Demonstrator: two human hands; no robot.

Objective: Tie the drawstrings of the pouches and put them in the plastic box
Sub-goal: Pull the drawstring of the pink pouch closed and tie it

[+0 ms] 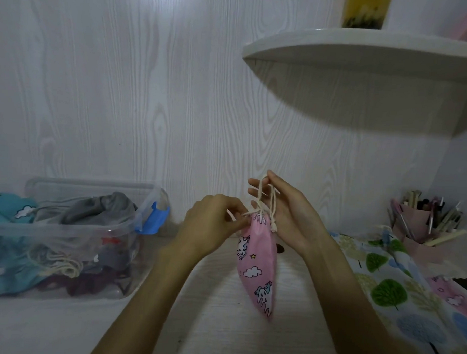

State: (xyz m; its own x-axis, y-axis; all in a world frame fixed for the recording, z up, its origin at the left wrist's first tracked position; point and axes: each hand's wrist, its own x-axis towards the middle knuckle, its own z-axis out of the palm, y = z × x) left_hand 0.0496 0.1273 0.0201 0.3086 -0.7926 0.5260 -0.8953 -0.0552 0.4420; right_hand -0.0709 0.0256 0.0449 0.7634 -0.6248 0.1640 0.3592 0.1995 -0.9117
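A pink unicorn-print pouch (258,267) hangs in the air above the desk, its neck gathered. My left hand (212,223) pinches one cream drawstring end at the neck. My right hand (286,215) holds the other cream drawstring (266,199), looped up over its fingers. The clear plastic box (135,221) with blue clips stands at the left and holds several pouches, grey, teal and dark ones. More pouches lie at the right: a tree-print pouch (387,288) and a pink one (450,295).
A pink pen holder (421,220) full of pens stands at the back right. A white rounded shelf (363,57) juts out overhead on the right. The wood-grain wall runs close behind the desk (216,322).
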